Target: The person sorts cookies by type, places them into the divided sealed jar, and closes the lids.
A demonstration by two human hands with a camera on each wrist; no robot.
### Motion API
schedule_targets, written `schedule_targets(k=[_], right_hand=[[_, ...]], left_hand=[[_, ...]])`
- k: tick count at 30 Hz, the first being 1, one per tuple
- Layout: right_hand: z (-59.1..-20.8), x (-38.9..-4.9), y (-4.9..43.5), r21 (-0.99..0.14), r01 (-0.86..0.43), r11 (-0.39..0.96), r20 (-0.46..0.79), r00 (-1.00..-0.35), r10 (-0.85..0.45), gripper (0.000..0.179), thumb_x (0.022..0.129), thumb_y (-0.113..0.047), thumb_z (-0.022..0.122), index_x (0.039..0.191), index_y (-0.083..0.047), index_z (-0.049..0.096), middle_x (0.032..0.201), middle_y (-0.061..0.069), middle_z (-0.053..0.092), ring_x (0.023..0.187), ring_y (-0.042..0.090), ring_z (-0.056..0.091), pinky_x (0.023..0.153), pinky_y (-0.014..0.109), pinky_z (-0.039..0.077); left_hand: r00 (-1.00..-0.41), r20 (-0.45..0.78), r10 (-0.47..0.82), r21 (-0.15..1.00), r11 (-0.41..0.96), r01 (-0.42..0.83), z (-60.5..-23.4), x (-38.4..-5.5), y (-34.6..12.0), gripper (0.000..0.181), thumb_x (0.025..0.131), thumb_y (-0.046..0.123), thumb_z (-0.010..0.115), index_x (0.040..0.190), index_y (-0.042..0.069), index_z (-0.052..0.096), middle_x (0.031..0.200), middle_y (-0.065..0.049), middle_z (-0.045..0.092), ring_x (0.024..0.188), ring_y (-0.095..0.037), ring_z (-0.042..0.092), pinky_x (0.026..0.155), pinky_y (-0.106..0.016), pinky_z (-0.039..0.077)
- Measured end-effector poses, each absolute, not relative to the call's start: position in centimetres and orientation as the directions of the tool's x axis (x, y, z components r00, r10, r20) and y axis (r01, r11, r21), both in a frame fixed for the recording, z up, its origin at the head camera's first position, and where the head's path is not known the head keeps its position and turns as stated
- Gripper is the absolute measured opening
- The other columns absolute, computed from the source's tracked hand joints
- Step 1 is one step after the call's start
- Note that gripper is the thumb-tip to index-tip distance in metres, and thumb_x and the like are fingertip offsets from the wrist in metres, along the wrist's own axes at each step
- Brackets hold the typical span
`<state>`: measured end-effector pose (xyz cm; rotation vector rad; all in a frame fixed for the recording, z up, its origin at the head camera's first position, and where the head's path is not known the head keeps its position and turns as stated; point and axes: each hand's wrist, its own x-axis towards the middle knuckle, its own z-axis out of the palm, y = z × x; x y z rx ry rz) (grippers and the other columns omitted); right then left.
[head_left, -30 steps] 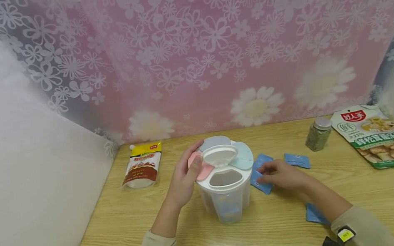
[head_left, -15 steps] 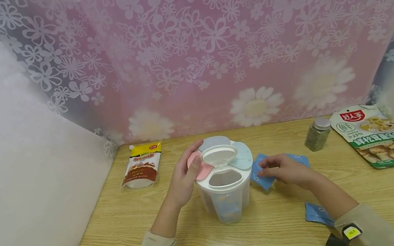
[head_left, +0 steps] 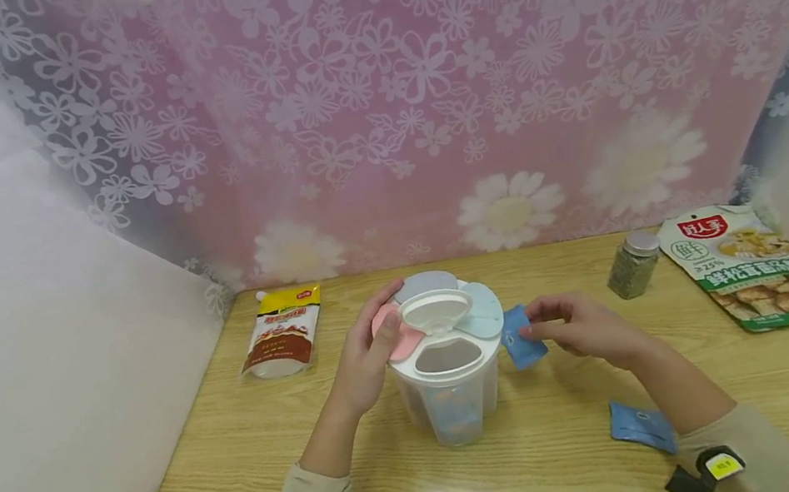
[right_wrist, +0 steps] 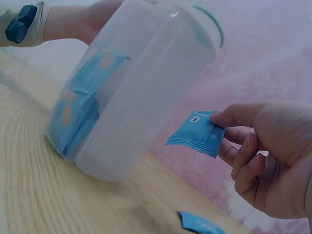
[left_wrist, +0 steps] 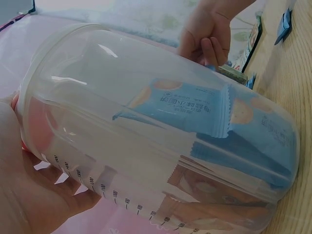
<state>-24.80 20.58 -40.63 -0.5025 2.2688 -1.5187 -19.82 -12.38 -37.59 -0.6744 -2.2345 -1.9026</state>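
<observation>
A clear plastic storage container (head_left: 455, 410) stands upright on the table, its white lid fitted with grey, pink and pale blue flaps. The front white flap (head_left: 437, 311) is raised, leaving an opening beneath it. My left hand (head_left: 365, 359) grips the lid's left side, thumb over the pink flap (head_left: 402, 341). Beside the container's right wall, my right hand (head_left: 591, 328) pinches a small blue snack packet (right_wrist: 195, 131) between thumb and fingers, above the table. Through the wall, the left wrist view shows blue packets (left_wrist: 183, 107) and brown packets (left_wrist: 209, 190) in separate compartments.
Another blue packet (head_left: 641, 426) lies near the right forearm, and one (right_wrist: 201, 223) lies below the right hand. At the back stand or lie a yellow-and-brown pouch (head_left: 281, 333), a jar of dried herbs (head_left: 634, 267) and a large mushroom seasoning bag (head_left: 769, 269).
My right hand has picked the blue packet up off the table and moved slightly right and up with it. The left hand keeps its hold on the container.
</observation>
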Motion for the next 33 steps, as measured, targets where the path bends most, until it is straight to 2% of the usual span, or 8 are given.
schedule_targets(k=[5,8,11,16,19,23,28,33], right_hand=[[-39.3,-24.3,20.9,-0.928,-0.122,0.351,-0.066,-0.875,-0.479,0.035,0.095,-0.027,0.069,0.116,0.0,0.062,0.088,0.002,0.066,0.041,0.008,0.025,0.039,0.029,0.028],[-38.7,-24.1,20.9,-0.928,-0.148,0.341,-0.039,-0.872,-0.488,0.033,0.096,-0.025,0.068,0.116,0.001,0.061,0.098,0.007,0.066,0.042,0.01,0.026,0.039,0.031,0.03],[-38.4,-23.9,21.1,-0.931,-0.181,0.318,-0.006,-0.862,-0.508,0.03,0.097,-0.023,0.067,0.114,0.001,0.06,0.099,0.008,0.064,0.043,0.012,0.027,0.04,0.034,0.032],[-38.2,-23.7,21.9,-0.934,-0.268,0.237,0.093,-0.822,-0.561,0.016,0.099,-0.014,0.063,0.107,0.0,0.058,0.068,0.0,0.048,0.046,0.021,0.026,0.044,0.037,0.032],[-38.0,-23.8,22.3,-0.942,-0.312,0.122,0.172,-0.762,-0.624,0.004,0.1,-0.003,0.056,0.104,-0.002,0.057,0.061,0.003,0.033,0.05,0.028,0.025,0.046,0.039,0.032],[-37.4,-23.6,22.5,-0.951,-0.307,-0.039,0.247,-0.678,-0.693,0.016,0.101,0.006,0.047,0.103,-0.007,0.057,0.064,0.006,0.035,0.051,0.027,0.024,0.046,0.039,0.028],[-36.3,-22.6,21.8,-0.944,-0.261,-0.201,0.325,-0.641,-0.695,0.03,0.1,0.011,0.04,0.106,-0.011,0.059,0.069,0.001,0.043,0.05,0.022,0.022,0.044,0.038,0.021],[-34.9,-21.2,20.4,-0.904,-0.227,-0.361,0.421,-0.618,-0.664,0.044,0.101,0.014,0.035,0.127,-0.013,0.059,0.097,-0.008,0.06,0.052,0.02,0.022,0.044,0.036,0.018]], left_hand=[[-0.886,0.387,0.255,0.901,0.098,0.422,-37.6,-19.9,-12.5,0.053,0.106,0.042,0.045,0.151,0.013,0.043,0.143,-0.015,0.054,0.127,-0.026,0.053,0.107,-0.035,0.045],[-0.884,0.392,0.254,0.899,0.096,0.427,-37.5,-19.9,-12.6,0.055,0.105,0.044,0.045,0.15,0.013,0.043,0.144,-0.015,0.053,0.128,-0.026,0.052,0.107,-0.032,0.045],[-0.886,0.392,0.248,0.901,0.091,0.424,-37.4,-19.8,-12.6,0.057,0.104,0.047,0.047,0.15,0.013,0.044,0.144,-0.015,0.053,0.127,-0.026,0.052,0.106,-0.029,0.045],[-0.893,0.374,0.251,0.908,0.098,0.408,-37.4,-19.8,-12.5,0.057,0.104,0.047,0.047,0.15,0.014,0.044,0.144,-0.014,0.053,0.128,-0.026,0.052,0.108,-0.037,0.044],[-0.9,0.36,0.246,0.912,0.112,0.395,-37.4,-19.7,-12.6,0.056,0.104,0.047,0.046,0.15,0.015,0.044,0.146,-0.013,0.052,0.13,-0.027,0.051,0.11,-0.047,0.041],[-0.907,0.351,0.235,0.915,0.12,0.385,-37.3,-19.7,-12.6,0.055,0.104,0.046,0.046,0.15,0.016,0.044,0.147,-0.012,0.051,0.132,-0.028,0.05,0.111,-0.051,0.04],[-0.906,0.352,0.236,0.913,0.127,0.388,-37.4,-19.8,-12.6,0.053,0.105,0.044,0.045,0.15,0.016,0.044,0.147,-0.012,0.051,0.133,-0.028,0.049,0.111,-0.051,0.04],[-0.902,0.359,0.241,0.91,0.126,0.396,-37.6,-19.8,-12.5,0.053,0.105,0.045,0.045,0.15,0.017,0.045,0.147,-0.012,0.051,0.133,-0.028,0.049,0.111,-0.052,0.039]])
